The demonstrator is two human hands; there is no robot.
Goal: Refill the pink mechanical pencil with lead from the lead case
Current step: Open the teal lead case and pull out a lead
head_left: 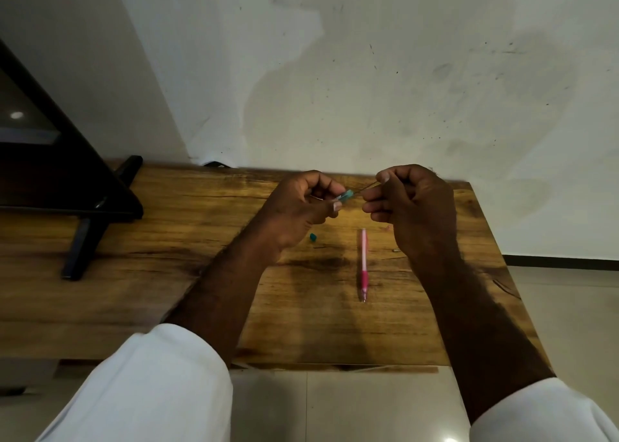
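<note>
The pink mechanical pencil (363, 264) lies on the wooden table (167, 274), tip toward me, between my two forearms. My left hand (298, 207) grips a small teal lead case (346, 195) between thumb and fingers, its open end pointing right. My right hand (412, 204) pinches a thin dark lead (366, 187) that reaches from its fingertips to the case's mouth. A small teal cap (313, 237) rests on the table just below my left hand. A tiny dark piece (396, 250) lies by my right wrist.
A dark stand with slanted legs (90, 227) occupies the table's left part, under a dark framed panel (40, 160). The table backs onto a stained white wall (368, 90). Its right edge drops to a tiled floor (569, 307).
</note>
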